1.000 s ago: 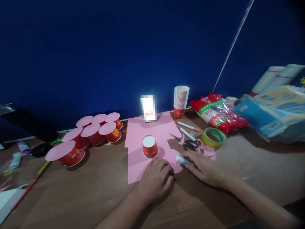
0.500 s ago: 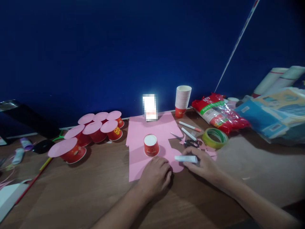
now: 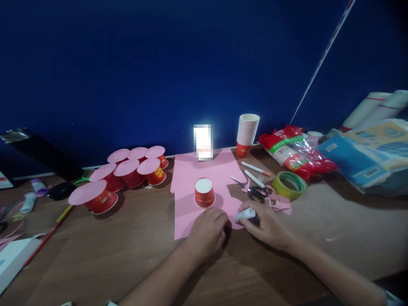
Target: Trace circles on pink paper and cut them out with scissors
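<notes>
My right hand (image 3: 266, 223) is closed around a white glue stick (image 3: 245, 214), tilted over a pink paper circle (image 3: 235, 205). The circle lies between my hands, partly covered by them. My left hand (image 3: 208, 227) rests with curled fingers at the circle's left side, on the edge of a pink paper sheet (image 3: 183, 219); whatever its fingertips hold is hidden. Just beyond it, a red paper cup (image 3: 204, 197) stands upside down on the sheet, white base up.
At the left stand several upturned red cups topped with pink discs (image 3: 127, 168). Scissors (image 3: 256, 193), markers (image 3: 255, 168), paper scraps (image 3: 279, 203) and a tape roll (image 3: 290, 185) lie right of the sheet. Behind are stacked cups (image 3: 247, 131), a cup bag (image 3: 296, 151) and a glowing, blurred-out rectangle (image 3: 203, 142).
My right hand has moved slightly left and turned the glue stick from level to slanted, bringing its end down to the pink circle. My left hand stays nearly in place.
</notes>
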Demonstrator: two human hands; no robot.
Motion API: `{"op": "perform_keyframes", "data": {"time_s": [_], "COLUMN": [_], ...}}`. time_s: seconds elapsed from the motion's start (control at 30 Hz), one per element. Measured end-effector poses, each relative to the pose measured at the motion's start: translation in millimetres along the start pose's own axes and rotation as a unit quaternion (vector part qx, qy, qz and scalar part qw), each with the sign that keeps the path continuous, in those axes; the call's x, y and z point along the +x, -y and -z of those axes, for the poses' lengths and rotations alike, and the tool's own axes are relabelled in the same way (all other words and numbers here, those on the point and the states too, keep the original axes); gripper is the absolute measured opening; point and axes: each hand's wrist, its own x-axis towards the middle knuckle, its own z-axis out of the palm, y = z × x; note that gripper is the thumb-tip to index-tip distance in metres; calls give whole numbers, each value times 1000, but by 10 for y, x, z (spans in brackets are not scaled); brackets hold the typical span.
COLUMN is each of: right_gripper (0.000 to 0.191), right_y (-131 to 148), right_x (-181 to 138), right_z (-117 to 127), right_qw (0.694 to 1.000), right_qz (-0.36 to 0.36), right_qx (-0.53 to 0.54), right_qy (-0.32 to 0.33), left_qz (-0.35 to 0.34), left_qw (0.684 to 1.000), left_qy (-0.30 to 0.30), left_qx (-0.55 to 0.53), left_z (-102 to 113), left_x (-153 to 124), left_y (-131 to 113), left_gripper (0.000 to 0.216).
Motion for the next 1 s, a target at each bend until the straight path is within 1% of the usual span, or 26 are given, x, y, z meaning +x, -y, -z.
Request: {"op": "perform_keyframes", "data": {"time_s": [0.2, 0.37, 0.5, 0.57, 0.7, 0.83, 1.0], "right_gripper": [10, 11, 10, 11, 11, 11, 10], "right_y": [24, -2, 14, 35, 75, 90, 48], "right_x": [27, 27, 56, 71, 88, 95, 78], "right_z": [-23, -65, -53, -42, -31, -26, -44], "right_qw": [1000, 999, 999, 998, 995, 991, 990], "right_qz": [18, 23, 15, 15, 12, 8, 8], "right_qx": [0, -14, -27, -35, -60, -81, -94], "right_qy": [19, 20, 44, 53, 77, 103, 100], "left_qz": [-1, 20, 0, -7, 0, -4, -4], "left_qw": [1000, 1000, 1000, 1000, 998, 998, 998], "left_qy": [1, -8, -13, -18, -36, -29, -26], "left_qx": [-5, -1, -14, -25, -46, -54, -54], "left_z": [5, -8, -2, 11, 36, 40, 24], "left_x": [0, -5, 1, 8, 25, 32, 21], "left_y": [12, 14, 14, 9, 0, 21, 36], "left_gripper": [15, 14, 12, 14, 18, 16, 18]}}
